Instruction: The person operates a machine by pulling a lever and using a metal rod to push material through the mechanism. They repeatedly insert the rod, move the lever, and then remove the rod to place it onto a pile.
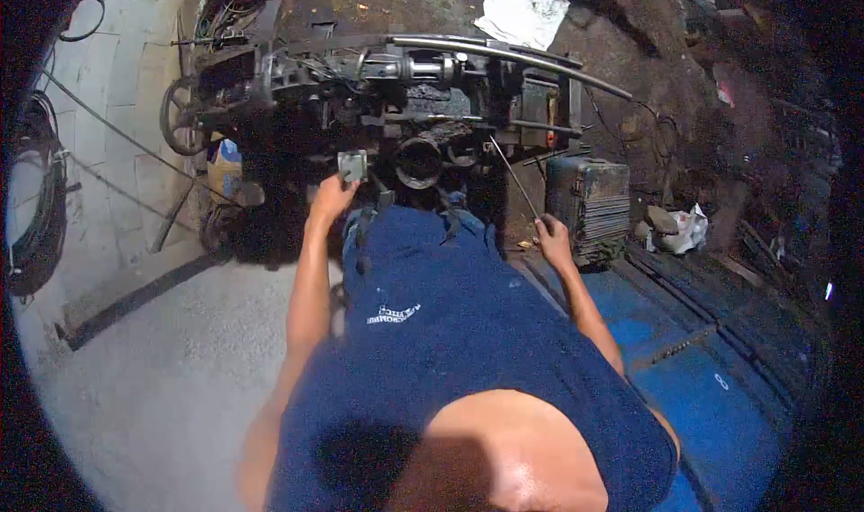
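Observation:
My left hand (333, 197) is closed on a small pale, squarish block (353, 166), held up in front of the machine. The fingers of my right hand (552, 234) are closed around the lower end of a thin metal rod (515, 177), which slants up and to the left. Its far tip lies near the right part of the dark lathe-like machine (432, 103). Between my hands, at the machine's near side, is a dark round ring-shaped part (418, 163).
A handwheel (176, 116) stands at the machine's left end. Long metal bars (540, 60) lie across its top. On the right are a ribbed dark box (589, 202) and a white plastic bag (688, 231). A white sheet (522, 17) lies behind.

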The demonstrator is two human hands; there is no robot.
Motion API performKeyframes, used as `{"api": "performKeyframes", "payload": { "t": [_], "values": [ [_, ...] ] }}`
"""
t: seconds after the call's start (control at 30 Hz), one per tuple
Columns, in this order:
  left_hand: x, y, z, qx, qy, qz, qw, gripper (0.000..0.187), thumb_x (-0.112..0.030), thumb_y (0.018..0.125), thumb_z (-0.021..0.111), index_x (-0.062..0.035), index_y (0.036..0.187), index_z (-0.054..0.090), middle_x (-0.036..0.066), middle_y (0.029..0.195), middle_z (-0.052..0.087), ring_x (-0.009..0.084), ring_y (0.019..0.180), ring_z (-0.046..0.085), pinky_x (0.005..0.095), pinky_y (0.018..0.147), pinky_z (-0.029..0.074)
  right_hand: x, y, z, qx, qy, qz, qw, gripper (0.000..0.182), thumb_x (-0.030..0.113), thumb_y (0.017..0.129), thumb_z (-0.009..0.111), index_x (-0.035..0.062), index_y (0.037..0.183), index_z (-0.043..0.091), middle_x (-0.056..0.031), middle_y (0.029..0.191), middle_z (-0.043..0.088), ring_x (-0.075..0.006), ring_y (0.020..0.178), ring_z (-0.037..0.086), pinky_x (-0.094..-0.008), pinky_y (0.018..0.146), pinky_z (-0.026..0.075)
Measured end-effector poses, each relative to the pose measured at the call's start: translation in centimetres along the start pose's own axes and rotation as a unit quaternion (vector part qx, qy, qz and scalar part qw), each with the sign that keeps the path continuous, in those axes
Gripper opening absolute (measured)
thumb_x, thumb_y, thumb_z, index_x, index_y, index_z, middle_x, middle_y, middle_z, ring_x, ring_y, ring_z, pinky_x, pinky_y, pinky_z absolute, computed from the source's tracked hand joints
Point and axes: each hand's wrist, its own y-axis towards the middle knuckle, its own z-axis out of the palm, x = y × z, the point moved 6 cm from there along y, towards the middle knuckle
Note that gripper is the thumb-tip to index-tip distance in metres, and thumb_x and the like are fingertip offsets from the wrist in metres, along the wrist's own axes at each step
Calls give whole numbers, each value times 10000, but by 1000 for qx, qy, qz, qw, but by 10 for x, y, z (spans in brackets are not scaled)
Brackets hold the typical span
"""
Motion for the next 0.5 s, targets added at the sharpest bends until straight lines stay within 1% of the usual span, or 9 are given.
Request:
{"api": "performKeyframes", "payload": {
  "t": [0.03, 0.07, 0.13, 0.23, 0.27, 0.33, 0.4, 0.47, 0.5],
  "values": [
    [2, -1, -20, -19, -2, 27, 999, 386, -293, 808, 562, 2, 1056, 567, 225, 965, 599, 374, 933, 564, 405, 790, 450, 30, 1, 12, -89, -27, -137, 986, 279, 210, 878, 500, -37, 976, 583, -140, 772, 615, -143, 710, 564, -294, 668, 448],
    [4, -2, -40, -39, -5, 53, 998, 382, -289, 805, 564, -3, 1059, 567, 224, 961, 599, 377, 929, 563, 404, 787, 451, 42, 5, 24, -93, -30, -137, 986, 279, 210, 878, 500, -37, 976, 583, -140, 772, 615, -143, 710, 564, -294, 668, 448],
    [12, -4, -84, -54, -11, 66, 996, 384, -276, 800, 570, 0, 1066, 564, 221, 960, 601, 376, 925, 564, 400, 784, 453, 131, -2, 50, -85, -6, -178, 980, 320, 253, 869, 527, -42, 981, 582, -194, 904, 616, -274, 867, 603, -333, 763, 445],
    [39, 2, -149, -101, 10, 98, 990, 378, -258, 797, 576, 8, 1066, 569, 218, 967, 602, 342, 920, 583, 388, 782, 455, 221, 11, 108, -15, 35, -180, 983, 335, 263, 875, 516, -45, 992, 577, -198, 907, 619, -265, 860, 606, -329, 759, 446],
    [56, 10, -169, -85, -57, 111, 989, 370, -257, 797, 577, 14, 1049, 582, 226, 987, 596, 327, 926, 589, 379, 776, 458, 240, 22, 132, -22, 30, -186, 982, 346, 264, 878, 513, -57, 992, 574, -171, 871, 630, -215, 806, 597, -322, 736, 444],
    [60, 2, -245, -220, -42, 155, 962, 335, -256, 797, 577, 17, 989, 607, 218, 945, 608, 332, 895, 587, 386, 778, 450, 314, 19, 171, 25, 95, -144, 985, 411, 319, 875, 512, -75, 970, 580, -114, 793, 618, -127, 712, 523, -301, 667, 433],
    [89, 11, -318, -376, 10, 190, 907, 307, -268, 800, 575, 16, 904, 625, 205, 845, 614, 345, 841, 574, 404, 780, 438, 357, 30, 219, 100, 65, -106, 987, 457, 375, 881, 474, -61, 956, 588, -109, 747, 606, -138, 689, 522, -311, 644, 433],
    [121, 22, -384, -558, 110, 125, 813, 353, -305, 783, 595, 23, 913, 606, 226, 861, 589, 358, 833, 543, 415, 780, 427, 386, 48, 274, 158, 128, -84, 976, 452, 376, 878, 475, -60, 887, 594, -65, 633, 549, -149, 597, 485, -331, 559, 399],
    [157, 51, -406, -538, 116, 81, 831, 434, -345, 760, 617, 31, 974, 580, 258, 957, 556, 363, 897, 532, 414, 801, 420, 409, 49, 290, 177, 123, -105, 971, 446, 371, 876, 476, -57, 848, 599, -55, 613, 540, -149, 583, 482, -343, 548, 393]
  ]
}}
